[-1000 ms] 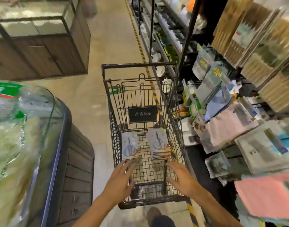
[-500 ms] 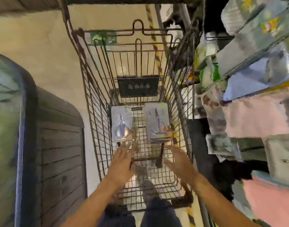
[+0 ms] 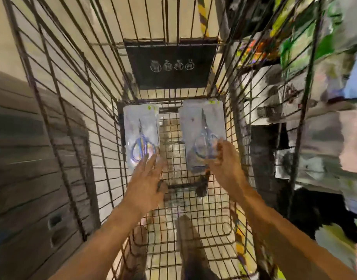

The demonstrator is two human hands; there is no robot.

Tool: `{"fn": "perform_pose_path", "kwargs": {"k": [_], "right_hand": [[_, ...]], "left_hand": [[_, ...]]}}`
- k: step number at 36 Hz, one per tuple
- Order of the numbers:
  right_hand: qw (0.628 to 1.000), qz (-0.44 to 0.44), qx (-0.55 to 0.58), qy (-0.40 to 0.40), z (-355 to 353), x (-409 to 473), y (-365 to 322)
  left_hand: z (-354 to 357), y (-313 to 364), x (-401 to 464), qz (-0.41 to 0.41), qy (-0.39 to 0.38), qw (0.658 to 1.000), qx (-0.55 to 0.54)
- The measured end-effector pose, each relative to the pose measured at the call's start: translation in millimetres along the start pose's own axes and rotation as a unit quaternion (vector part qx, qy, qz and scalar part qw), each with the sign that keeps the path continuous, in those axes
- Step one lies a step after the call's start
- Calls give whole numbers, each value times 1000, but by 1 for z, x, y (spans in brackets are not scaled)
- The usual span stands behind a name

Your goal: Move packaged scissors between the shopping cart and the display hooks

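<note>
Two lots of packaged scissors lie flat at the far end of the wire shopping cart's (image 3: 76, 122) floor: a left pack (image 3: 140, 134) with blue-handled scissors and a right stack (image 3: 201, 122). My left hand (image 3: 147, 184) reaches in with straight fingers, their tips at the left pack's near edge. My right hand (image 3: 227, 166) has its fingers curled over the near right corner of the right stack's top pack and pinches it. The view is blurred by motion.
A black sign plate (image 3: 171, 63) hangs on the cart's far wall. Hanging packaged goods on the display rack (image 3: 319, 81) crowd the right side. A dark slatted counter (image 3: 22, 162) stands left of the cart. My legs (image 3: 190, 245) show through the cart floor.
The view has dropped deeper into the cart. Both hands moved forward from the near end to the packs, and my right fingers have curled onto the right stack.
</note>
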State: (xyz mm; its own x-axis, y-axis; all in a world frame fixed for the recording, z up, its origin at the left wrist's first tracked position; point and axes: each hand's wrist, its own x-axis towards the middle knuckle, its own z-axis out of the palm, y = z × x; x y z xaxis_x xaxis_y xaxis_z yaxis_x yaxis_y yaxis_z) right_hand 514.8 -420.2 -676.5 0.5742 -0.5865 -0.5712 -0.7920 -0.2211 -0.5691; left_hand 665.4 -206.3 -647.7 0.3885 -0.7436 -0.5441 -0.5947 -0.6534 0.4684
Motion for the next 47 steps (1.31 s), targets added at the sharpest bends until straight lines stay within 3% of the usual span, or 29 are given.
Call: {"fn": "perform_pose_path", "kwargs": {"k": [7,18,22,31,34,37,40,43,47], "right_hand": [[993,39,17,108,20,43,-2],[978,122,81,150,19,50,-10],[970,141,145,132,15,46,-10],[956,95,274,47,20,8,-3],[958,86,274,20,26,-12,-8],[943,85,321,-10,27,-32,-17],[918,107,378,-58,28,-52,-28],[918,93,378,-80,39,-58,-30],[922,84,370,-84,46,-54,-30]], "left_hand": [[14,-10,17,-4,-4,1000,2],[14,-15,14,-4,-13,1000,-28],[11,-13,13,-6,-3,999,-45],[10,-8,18,-33,-32,989,-139],[4,2,23,-80,-35,962,-260],[-7,14,29,-157,-18,895,-418],[-15,22,32,-182,3,830,-527],[-19,22,32,-177,3,794,-581],[-19,15,31,-195,32,771,-605]]}}
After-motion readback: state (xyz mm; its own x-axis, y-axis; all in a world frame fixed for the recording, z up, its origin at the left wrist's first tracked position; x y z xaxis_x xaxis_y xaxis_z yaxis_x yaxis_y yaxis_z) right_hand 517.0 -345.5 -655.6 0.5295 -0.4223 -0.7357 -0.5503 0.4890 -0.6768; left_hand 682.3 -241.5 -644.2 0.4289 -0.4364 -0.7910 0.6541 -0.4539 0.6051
